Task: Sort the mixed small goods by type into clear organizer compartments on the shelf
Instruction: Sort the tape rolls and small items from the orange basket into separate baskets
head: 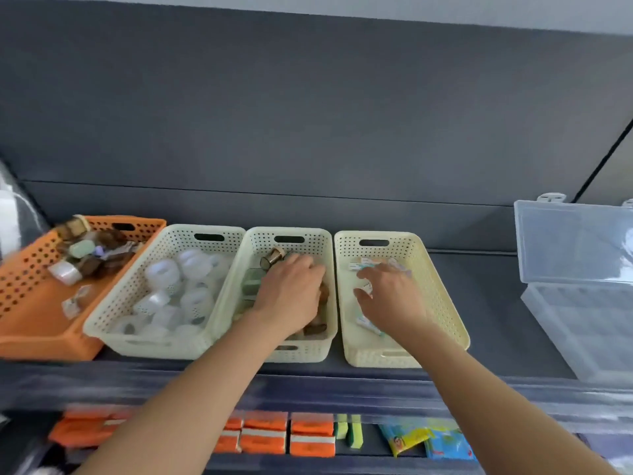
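Note:
An orange basket (30, 323) at the left holds mixed small goods (89, 252). Beside it a cream basket (113, 323) is filled with clear tape rolls (164, 275). My left hand (291, 293) reaches down into the middle cream basket (329, 241) among brown and green items (251, 284); its fingers are curled over them, but what they hold is hidden. My right hand (390, 296) hovers palm down with spread fingers inside the right cream basket (445, 303), over small flat packets (368, 325).
A clear plastic organizer (582, 323) with its lid (568, 241) raised stands at the far right of the dark shelf (486, 303). A lower shelf shows orange packs (311, 437), green sponges (349, 430) and blue-yellow packets (428, 437). A dark back panel closes the shelf behind.

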